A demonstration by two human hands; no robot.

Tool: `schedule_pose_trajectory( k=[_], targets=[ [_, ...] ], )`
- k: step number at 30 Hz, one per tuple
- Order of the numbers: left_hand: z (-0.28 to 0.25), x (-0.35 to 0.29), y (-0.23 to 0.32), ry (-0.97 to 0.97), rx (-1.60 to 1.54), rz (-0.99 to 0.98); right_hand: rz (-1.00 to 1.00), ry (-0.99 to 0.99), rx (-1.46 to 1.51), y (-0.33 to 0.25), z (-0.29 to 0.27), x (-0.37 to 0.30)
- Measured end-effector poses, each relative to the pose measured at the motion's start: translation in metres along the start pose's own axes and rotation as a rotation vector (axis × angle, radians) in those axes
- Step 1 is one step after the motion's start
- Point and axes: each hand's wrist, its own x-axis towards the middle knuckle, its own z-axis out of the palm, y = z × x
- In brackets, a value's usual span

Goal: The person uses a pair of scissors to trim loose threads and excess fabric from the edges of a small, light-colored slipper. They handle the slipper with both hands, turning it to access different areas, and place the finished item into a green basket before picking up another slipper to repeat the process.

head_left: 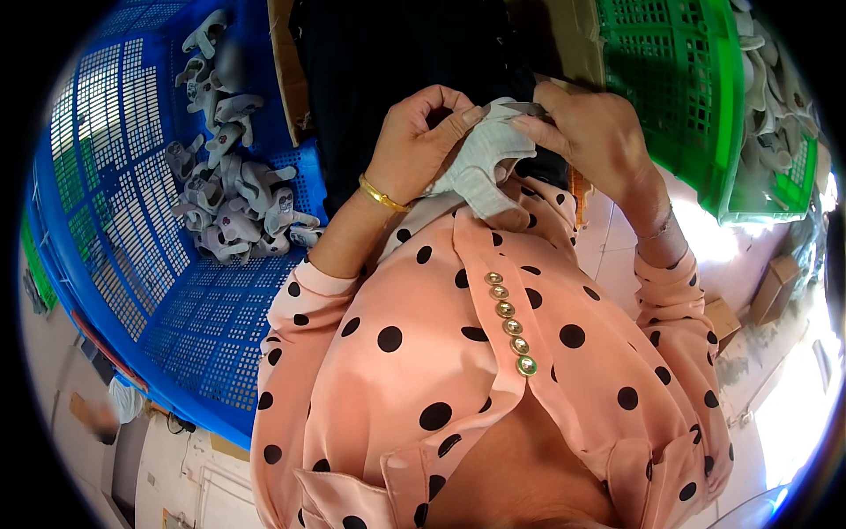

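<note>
Over my lap, both hands hold one small light grey shoe upper (489, 159), a soft fabric piece with a cut-out and a strap-like end hanging toward my shirt. My left hand (412, 145) is closed, thumb and fingers pinching its upper left edge. From the other side, my right hand (597, 132) pinches the top right edge, thumb toward me. A small darker edge shows between the two hands at the top. What lies under the right fingertips is hidden.
At the left stands a large blue plastic basket (211, 357) with a heap of similar grey uppers (233, 198). A green basket (674, 106) stands at the right, and more grey pieces (771, 106) lie beyond its near wall. Cardboard boxes (774, 289) sit on the floor at the right.
</note>
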Motion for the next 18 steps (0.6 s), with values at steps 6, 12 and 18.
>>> schedule_pose_trajectory(
  k=[6,12,18],
  targets=[
    [0.004,0.0,-0.002,0.064,-0.011,0.041,-0.053,-0.103,-0.077,-0.007,0.002,0.013],
    [0.007,-0.002,-0.001,0.095,0.069,0.076,-0.109,-0.078,-0.113,-0.011,0.0,0.017],
    [0.006,0.0,-0.004,0.119,0.162,0.128,-0.127,-0.122,-0.166,-0.009,0.01,0.018]
  ],
)
